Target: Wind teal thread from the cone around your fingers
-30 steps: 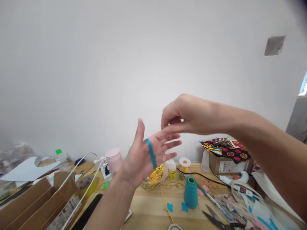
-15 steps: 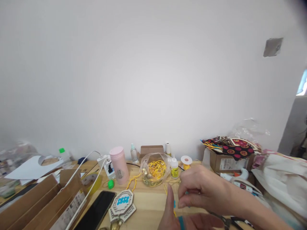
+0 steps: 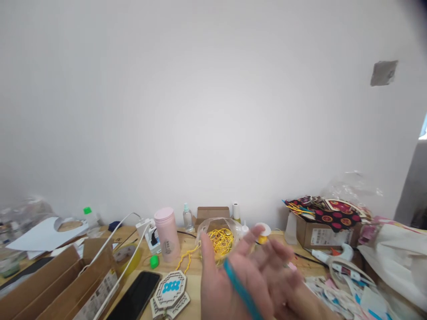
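Observation:
My left hand point(image 3: 230, 284) is raised low in the middle of the view, palm towards me, with thumb and fingers stretched out. A band of teal thread point(image 3: 238, 289) is wound across its palm. My right hand point(image 3: 293, 284) is just behind and to the right of it, smeared by motion, so its fingers do not show clearly. Behind the hands on the wooden table point(image 3: 193, 271) lies a clear plastic bag of yellow cord point(image 3: 218, 238). An octagonal wooden ornament point(image 3: 171, 289) with a blue pattern lies left of my left hand.
A pink tumbler point(image 3: 167, 233), a green cap point(image 3: 154, 262), a black phone point(image 3: 135, 300) and open cardboard boxes point(image 3: 60, 284) with white cables point(image 3: 116, 249) are at the left. A box of patterned fabric point(image 3: 325, 222), a glue gun point(image 3: 333, 255) and paper scraps point(image 3: 340, 289) are at the right.
Both hands dropped from chest height to the bottom of the view, then my left hand rose again with its fingers spread. The right hand's pinch above the left fingers is gone.

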### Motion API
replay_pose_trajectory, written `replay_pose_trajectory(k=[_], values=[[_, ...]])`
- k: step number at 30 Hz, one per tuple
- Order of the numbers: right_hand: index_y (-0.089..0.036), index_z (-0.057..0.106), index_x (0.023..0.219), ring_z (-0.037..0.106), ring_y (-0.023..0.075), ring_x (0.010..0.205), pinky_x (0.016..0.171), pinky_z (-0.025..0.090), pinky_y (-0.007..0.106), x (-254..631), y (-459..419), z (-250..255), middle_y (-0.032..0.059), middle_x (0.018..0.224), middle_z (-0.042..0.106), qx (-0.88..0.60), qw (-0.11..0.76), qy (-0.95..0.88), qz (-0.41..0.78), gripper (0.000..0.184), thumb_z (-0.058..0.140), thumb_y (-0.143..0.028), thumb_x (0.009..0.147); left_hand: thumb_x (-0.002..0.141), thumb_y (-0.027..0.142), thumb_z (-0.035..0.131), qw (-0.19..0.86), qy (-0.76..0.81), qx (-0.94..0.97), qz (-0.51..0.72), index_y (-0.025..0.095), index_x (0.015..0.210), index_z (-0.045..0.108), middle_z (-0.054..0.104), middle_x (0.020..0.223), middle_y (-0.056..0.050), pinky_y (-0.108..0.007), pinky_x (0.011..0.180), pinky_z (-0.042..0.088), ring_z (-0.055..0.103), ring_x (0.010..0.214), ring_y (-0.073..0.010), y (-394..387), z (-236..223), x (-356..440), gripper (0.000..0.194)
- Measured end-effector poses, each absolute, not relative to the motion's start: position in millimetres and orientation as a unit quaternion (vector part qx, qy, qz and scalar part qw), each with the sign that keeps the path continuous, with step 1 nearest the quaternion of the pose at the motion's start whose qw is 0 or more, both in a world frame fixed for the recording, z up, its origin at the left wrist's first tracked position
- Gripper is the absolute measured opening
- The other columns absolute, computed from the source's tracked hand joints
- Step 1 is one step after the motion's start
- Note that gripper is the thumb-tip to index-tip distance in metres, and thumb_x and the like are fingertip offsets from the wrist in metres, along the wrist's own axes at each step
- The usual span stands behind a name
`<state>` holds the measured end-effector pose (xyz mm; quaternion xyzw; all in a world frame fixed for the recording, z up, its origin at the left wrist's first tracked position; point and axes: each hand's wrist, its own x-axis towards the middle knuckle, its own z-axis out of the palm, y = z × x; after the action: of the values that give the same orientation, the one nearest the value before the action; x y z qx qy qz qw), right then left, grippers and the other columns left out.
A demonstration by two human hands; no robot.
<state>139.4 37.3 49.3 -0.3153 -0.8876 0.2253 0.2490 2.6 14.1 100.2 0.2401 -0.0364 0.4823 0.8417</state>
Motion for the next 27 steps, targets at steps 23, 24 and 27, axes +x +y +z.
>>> replay_pose_trajectory(k=[23,24,27], values=[[-0.016,0.057,0.063,0.05,0.0089,0.055,0.049,0.03,0.018,128.0,48.1,132.2,-0.0024,0.063,0.06,-0.3,0.122,-0.946,0.034,0.025,0.053,-0.033,0.081,0.071,0.071,0.016,0.877,0.11,0.251,0.395,0.012,0.093,0.062,0.065,0.082,-0.011,-0.041,0.079,0.036,0.057,0.078,-0.0233,32.4,47.1,13.9,0.078],[-0.016,0.058,0.062,0.049,0.0081,0.054,0.048,0.029,0.017,127.2,50.6,132.0,-0.0026,0.062,0.06,-0.3,0.122,-0.945,0.042,0.025,0.055,-0.033,0.08,0.068,0.073,0.018,0.876,0.123,0.263,0.386,0.01,0.094,0.062,0.064,0.079,-0.011,-0.042,0.078,0.036,0.057,0.075,-0.0234,31.4,44.7,14.7,0.082],[-0.015,0.058,0.062,0.045,0.0062,0.052,0.047,0.027,0.016,127.0,59.0,126.1,-0.0034,0.061,0.058,-0.295,0.141,-0.942,0.076,0.024,0.056,-0.032,0.079,0.06,0.079,0.024,0.872,0.133,0.294,0.367,0.004,0.089,0.062,0.06,0.069,-0.01,-0.041,0.074,0.036,0.055,0.068,-0.0232,32.3,39.9,16.5,0.089]])
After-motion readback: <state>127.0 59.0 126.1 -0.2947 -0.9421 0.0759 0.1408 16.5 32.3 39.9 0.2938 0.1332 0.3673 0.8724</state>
